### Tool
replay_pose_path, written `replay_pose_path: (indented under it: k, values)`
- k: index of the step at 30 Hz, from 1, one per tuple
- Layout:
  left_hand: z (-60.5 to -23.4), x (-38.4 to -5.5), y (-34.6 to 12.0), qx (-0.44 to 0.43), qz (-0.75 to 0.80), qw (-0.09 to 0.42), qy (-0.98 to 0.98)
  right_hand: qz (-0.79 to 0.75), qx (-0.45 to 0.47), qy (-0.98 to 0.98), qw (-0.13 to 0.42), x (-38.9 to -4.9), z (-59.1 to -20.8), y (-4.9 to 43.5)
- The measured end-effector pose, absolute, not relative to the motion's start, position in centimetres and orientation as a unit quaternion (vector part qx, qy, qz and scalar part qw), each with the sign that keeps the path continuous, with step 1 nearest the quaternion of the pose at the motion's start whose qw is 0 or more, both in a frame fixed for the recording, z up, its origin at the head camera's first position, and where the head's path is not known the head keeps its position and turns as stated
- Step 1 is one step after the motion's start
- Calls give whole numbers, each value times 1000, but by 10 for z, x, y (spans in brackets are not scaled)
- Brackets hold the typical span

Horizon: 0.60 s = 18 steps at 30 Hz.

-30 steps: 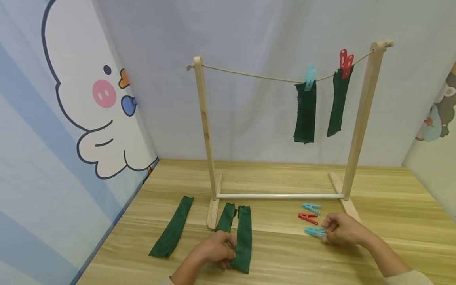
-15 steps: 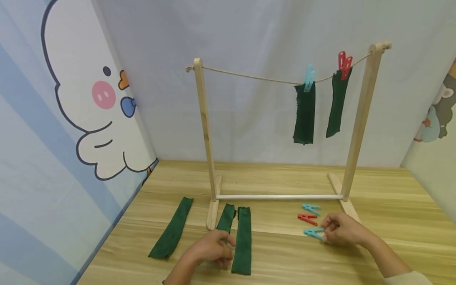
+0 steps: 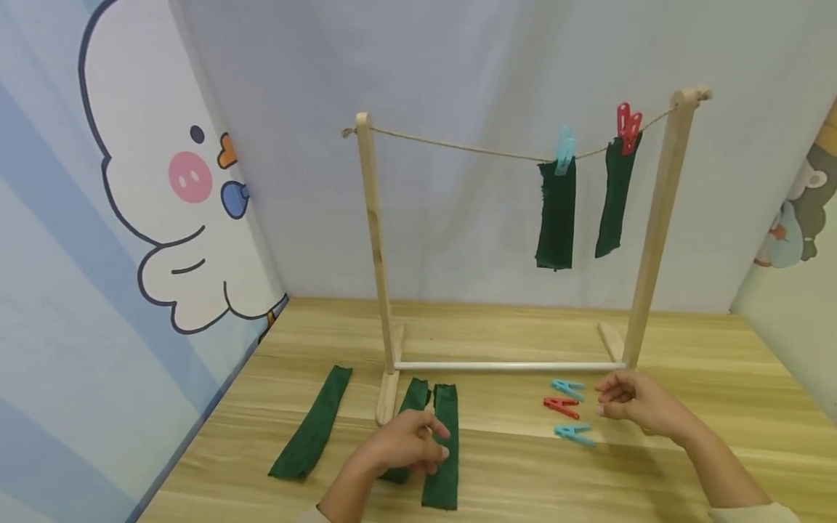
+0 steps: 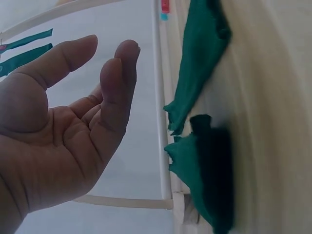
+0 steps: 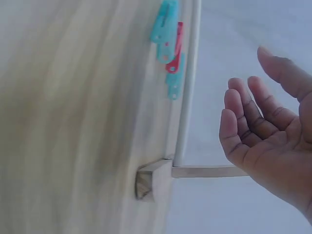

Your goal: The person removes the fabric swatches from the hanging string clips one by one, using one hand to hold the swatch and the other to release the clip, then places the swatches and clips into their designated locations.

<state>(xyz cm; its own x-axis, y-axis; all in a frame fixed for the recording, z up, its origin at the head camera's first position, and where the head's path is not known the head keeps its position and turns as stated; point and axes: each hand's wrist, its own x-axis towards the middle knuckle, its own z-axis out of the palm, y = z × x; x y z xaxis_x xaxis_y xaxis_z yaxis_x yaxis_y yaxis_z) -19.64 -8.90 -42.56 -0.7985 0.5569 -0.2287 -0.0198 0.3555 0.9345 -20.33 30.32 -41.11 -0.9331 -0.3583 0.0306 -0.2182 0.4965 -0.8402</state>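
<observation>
The person's left hand (image 3: 413, 444) hovers over the green cloth strips, thumb and fingers apart, nothing between them; with 12 o'clock toward the back wall, the right-hand strip (image 3: 445, 483) lies at its 3 o'clock, the middle strip (image 3: 414, 396) runs beneath it and shows at 12, and the outer strip (image 3: 312, 428) lies well apart at 9. I see the right hand (image 3: 637, 407) raised above the desk (image 3: 523, 479), also with nothing in it, its fingers loosely bent and thumb apart. The loose clothespins lie around that hand's 8 to 10 o'clock: the near blue clothespin (image 3: 574, 435), the red clothespin (image 3: 561, 406) and the far blue clothespin (image 3: 567, 388). At the rack's 1 o'clock, two strips hang from the twine (image 3: 467, 149), one under a pale blue clip (image 3: 565, 149), the other under a red clip (image 3: 628, 131). My reading is that the work is pegging cloth on a line, paused between pieces with three strips unhung. The next move would call for the left hand to pinch a strip's top edge and the right to take a clothespin.
</observation>
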Motion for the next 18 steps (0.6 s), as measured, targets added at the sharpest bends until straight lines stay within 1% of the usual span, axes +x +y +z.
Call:
replay_pose_path:
  k: [6, 10, 18]
  values:
    - [-418, -209, -79, 174, 540, 248, 785, -465, -182, 866, 39, -213, -398, 302]
    - [-410, -216, -71, 179, 543, 245, 783, -456, -174, 873, 17, -218, -384, 303]
    - [-396, -230, -53, 203, 543, 227, 782, -451, -161, 878, -3, -227, -353, 306]
